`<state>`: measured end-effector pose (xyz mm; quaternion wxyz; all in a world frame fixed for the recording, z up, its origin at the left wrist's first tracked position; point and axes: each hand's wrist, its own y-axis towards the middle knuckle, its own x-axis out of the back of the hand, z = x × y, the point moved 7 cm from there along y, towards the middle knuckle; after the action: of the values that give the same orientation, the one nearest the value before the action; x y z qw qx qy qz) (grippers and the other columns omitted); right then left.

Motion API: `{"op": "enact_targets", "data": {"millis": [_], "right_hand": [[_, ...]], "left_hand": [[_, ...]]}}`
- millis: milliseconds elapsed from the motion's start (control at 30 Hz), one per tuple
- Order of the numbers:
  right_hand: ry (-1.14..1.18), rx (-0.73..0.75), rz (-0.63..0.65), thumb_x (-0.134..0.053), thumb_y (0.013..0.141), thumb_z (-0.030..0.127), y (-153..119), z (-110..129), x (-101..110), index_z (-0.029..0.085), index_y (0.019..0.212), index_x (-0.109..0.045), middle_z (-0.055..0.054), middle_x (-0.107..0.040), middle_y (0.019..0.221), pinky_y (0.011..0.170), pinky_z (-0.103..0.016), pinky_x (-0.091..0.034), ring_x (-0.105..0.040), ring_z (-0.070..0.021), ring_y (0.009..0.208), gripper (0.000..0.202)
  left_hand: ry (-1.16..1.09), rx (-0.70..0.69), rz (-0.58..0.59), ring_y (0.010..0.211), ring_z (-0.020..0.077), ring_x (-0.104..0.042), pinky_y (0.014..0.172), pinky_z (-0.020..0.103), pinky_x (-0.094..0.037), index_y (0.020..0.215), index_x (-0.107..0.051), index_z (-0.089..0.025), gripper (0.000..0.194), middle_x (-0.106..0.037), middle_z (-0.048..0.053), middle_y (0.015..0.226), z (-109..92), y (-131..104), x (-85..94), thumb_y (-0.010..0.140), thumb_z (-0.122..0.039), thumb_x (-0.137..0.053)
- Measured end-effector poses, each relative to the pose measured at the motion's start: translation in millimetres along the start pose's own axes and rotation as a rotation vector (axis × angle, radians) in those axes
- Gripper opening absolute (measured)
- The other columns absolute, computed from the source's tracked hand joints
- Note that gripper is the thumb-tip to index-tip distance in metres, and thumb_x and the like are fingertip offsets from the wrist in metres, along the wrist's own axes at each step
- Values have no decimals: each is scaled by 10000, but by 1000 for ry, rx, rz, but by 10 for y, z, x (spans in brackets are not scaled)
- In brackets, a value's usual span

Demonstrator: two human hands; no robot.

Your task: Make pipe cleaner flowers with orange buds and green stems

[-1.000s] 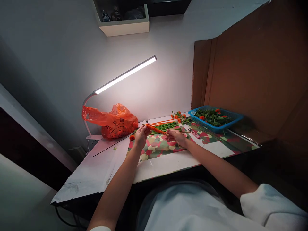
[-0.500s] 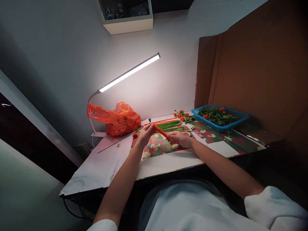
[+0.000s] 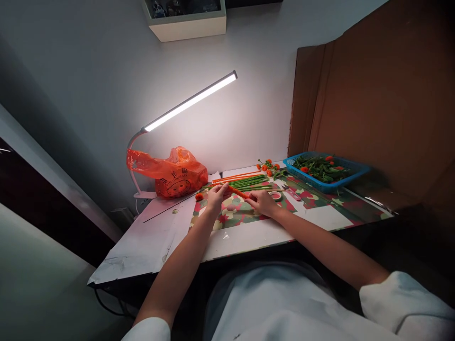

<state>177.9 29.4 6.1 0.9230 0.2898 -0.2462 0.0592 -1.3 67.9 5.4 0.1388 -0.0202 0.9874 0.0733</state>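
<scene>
A fuzzy orange stem [image 3: 238,192] is stretched between my hands above the camouflage-patterned mat [image 3: 231,214]. My left hand [image 3: 217,195] pinches its upper left end. At its lower right end, my right hand [image 3: 262,202] has its fingers closed on it. Behind them lie several green stems [image 3: 249,182] and thin orange strips [image 3: 236,177]. A roll of tape [image 3: 275,195] sits just beyond my right hand, with pink-handled snips [image 3: 292,193] to its right. An orange pompom [image 3: 199,196] rests left of my left hand.
An orange plastic bag [image 3: 177,175] stands at the back left by a lit lamp [image 3: 192,102]. Orange flowers [image 3: 268,167] lie near the wall. A blue basket [image 3: 327,185] of greenery is at the right, before a cardboard sheet [image 3: 373,104].
The view has shifted slightly. My right hand has turned more palm-down over the orange stem's lower end, and the stem lies at a flatter slant.
</scene>
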Motion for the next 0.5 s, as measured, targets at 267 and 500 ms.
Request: {"op": "enact_targets", "data": {"millis": [267,500], "right_hand": [[811,-363,440,-698,687,545,-60,-82,-303,168,712,-535,53,-444,560,449,-195,-288,-360,-60,476,411],[990,-520,506,-775,651,433,-119,-99,-362,168,733,-536,61,-450,569,449,-185,-289,-346,-46,467,366]], "left_hand": [[-194,32,310,933,183,-652,839,298,-505,955,-679,-164,399,-695,90,1007,-81,-79,-252,636,-376,-790],[-140,9,313,823,195,-673,877,369,-497,850,-704,-130,367,-716,89,850,-104,-105,-247,565,-316,-841]]}}
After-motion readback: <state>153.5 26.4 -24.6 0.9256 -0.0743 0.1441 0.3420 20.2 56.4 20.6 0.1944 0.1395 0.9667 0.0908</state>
